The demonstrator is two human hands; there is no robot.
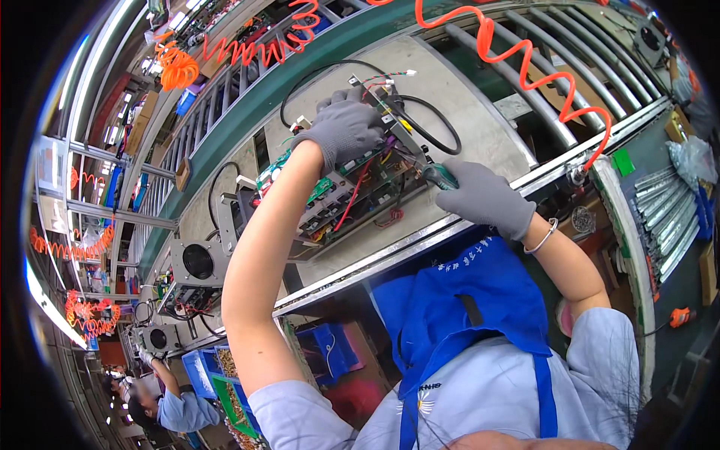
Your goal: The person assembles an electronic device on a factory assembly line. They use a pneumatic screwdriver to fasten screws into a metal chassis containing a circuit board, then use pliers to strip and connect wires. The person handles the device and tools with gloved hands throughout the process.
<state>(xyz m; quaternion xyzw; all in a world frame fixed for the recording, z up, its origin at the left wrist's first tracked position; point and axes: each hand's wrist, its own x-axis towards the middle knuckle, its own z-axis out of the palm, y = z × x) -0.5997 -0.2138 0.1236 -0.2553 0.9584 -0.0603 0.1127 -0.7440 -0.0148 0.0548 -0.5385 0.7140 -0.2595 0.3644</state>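
An electronic unit with green circuit boards [321, 201], red wires and a metal end plate [405, 133] sits on the workbench [480, 112]. My left hand [346, 129], in a grey glove, bends its fingers over the top of the unit beside the end plate. What its fingertips touch is hidden. In my right hand [486, 196], also gloved in grey, is a screwdriver [441, 176] with a dark green handle. Its shaft points at the outer side of the end plate; whether the tip touches a screw is too small to tell. A black cable [442, 127] loops behind the unit.
Further units with round fans [199, 261] stand along the line to the left. Roller conveyors [517, 82] run behind the bench, with orange coiled hoses [525, 67] overhead. Parts bins [229, 397] and a co-worker [180, 409] are at lower left. Metal bars [667, 217] lie at right.
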